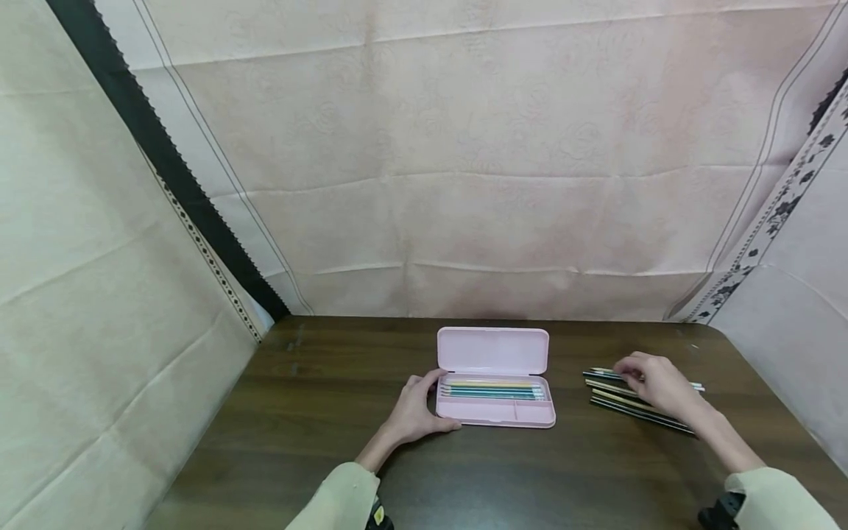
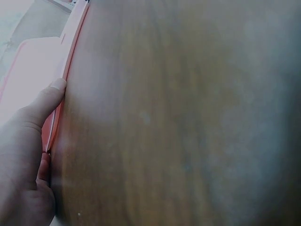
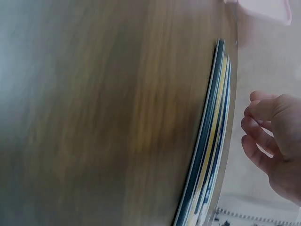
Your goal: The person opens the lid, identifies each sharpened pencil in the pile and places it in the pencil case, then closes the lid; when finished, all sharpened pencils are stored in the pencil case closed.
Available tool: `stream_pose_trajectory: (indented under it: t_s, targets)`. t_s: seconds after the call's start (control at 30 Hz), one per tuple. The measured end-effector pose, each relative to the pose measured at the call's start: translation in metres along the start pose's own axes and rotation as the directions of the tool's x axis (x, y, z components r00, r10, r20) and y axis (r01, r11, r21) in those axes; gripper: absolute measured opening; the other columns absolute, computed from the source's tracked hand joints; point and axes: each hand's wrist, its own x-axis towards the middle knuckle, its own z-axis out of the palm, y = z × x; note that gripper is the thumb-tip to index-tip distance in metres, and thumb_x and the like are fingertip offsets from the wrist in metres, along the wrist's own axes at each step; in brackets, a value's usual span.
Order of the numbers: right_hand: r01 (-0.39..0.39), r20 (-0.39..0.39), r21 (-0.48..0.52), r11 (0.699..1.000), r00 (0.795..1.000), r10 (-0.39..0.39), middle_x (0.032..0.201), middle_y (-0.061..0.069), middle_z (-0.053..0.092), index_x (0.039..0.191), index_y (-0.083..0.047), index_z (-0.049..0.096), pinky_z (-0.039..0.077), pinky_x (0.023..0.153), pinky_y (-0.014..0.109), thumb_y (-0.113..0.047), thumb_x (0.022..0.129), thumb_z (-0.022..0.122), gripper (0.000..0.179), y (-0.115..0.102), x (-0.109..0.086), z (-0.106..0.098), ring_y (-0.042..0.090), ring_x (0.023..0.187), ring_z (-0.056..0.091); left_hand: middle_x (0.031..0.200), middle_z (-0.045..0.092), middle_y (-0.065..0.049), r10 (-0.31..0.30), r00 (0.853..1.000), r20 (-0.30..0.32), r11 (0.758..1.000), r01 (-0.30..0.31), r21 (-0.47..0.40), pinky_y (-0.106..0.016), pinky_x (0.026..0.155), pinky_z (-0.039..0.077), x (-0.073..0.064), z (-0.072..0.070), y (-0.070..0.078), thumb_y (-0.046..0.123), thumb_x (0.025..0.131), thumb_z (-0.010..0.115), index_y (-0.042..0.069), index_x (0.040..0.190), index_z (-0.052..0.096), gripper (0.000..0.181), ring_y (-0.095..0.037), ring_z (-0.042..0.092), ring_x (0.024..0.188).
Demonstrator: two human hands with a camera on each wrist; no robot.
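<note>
The left hand [image 1: 412, 414] is at the left end of a pink pencil case [image 1: 480, 412], with the thumb on the near edge and the fingers at the far side, so it grips this end. The case lies on the table in front of the person, its lid [image 1: 493, 350] raised at the back, and inside its rear compartment there is a row of pencils [image 1: 492, 391]. To the right, well apart from the case, the right hand [image 1: 660, 383] is above a group of loose pencils [image 1: 642, 417]. Its fingers are curled and the thumb meets the index finger; I see nothing held between them.

The table [image 1: 490, 478] is of dark brown wood grain. Behind it hangs a pale, creased cloth [image 1: 497, 147], with a black strip [image 1: 165, 158] at the left and a flower-printed border [image 1: 782, 213] at the right.

The left wrist view shows how the thumb presses against the edge of the case, but the pencils inside it do not appear there. The right wrist view shows yellow and blue colours of the loose pencils, and the gap between them and the fingers, which the head view does not make clear.
</note>
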Motion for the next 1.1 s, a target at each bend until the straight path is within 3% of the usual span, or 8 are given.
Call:
stream_pose_trajectory:
  t_s: [0.3,0.6,0.73,0.97,1.1]
  targets:
    - [-0.074,0.081,-0.021,0.997,0.994,0.076,0.086,0.0,0.066,0.091,-0.006,0.073,0.051,0.06,0.034,0.017,0.08,0.067,0.026,0.026,-0.019,-0.015,0.017,0.074,0.063,0.123,0.054,-0.008,-0.009,1.0,0.003,1.0,0.009,-0.008,-0.044,0.087,0.047,0.0,0.0,0.001,0.044,0.068,0.092,0.02,0.144,0.049,0.091,-0.024,0.047,0.11]
    - [-0.142,0.16,-0.035,0.989,0.976,0.146,0.091,0.005,0.065,0.093,-0.003,0.072,0.051,0.066,0.041,0.016,0.084,0.062,0.024,0.036,-0.029,-0.02,0.028,0.082,0.064,0.123,0.055,-0.007,-0.006,1.0,0.0,1.0,0.006,-0.002,-0.044,0.087,0.047,0.0,0.0,0.0,0.045,0.066,0.092,0.02,0.144,0.049,0.092,-0.024,0.047,0.11]
    - [-0.133,0.161,-0.05,0.99,0.977,0.139,0.09,0.005,0.065,0.093,-0.003,0.072,0.051,0.066,0.042,0.016,0.084,0.062,0.023,0.04,-0.031,-0.021,0.027,0.081,0.064,0.123,0.055,-0.007,-0.002,1.0,0.0,1.0,0.002,-0.008,-0.045,0.087,0.047,0.0,-0.001,0.0,0.045,0.067,0.092,0.019,0.144,0.049,0.092,-0.025,0.047,0.111]
    - [-0.093,0.101,-0.077,0.993,0.99,0.101,0.084,-0.003,0.063,0.087,-0.007,0.072,0.049,0.061,0.036,0.016,0.079,0.067,0.025,0.048,-0.035,-0.017,0.013,0.073,0.06,0.123,0.055,-0.007,-0.007,1.0,0.002,1.0,0.007,-0.003,-0.045,0.087,0.047,0.0,0.0,0.0,0.045,0.067,0.092,0.02,0.144,0.049,0.091,-0.025,0.047,0.11]
    - [-0.121,0.104,-0.083,0.989,0.986,0.129,0.084,0.001,0.064,0.088,-0.007,0.073,0.049,0.062,0.038,0.013,0.08,0.067,0.022,0.051,-0.037,-0.015,0.014,0.074,0.06,0.122,0.054,-0.008,-0.011,1.0,0.003,1.0,0.011,0.0,-0.045,0.087,0.047,0.0,0.0,0.0,0.045,0.067,0.092,0.02,0.144,0.049,0.092,-0.025,0.047,0.11]
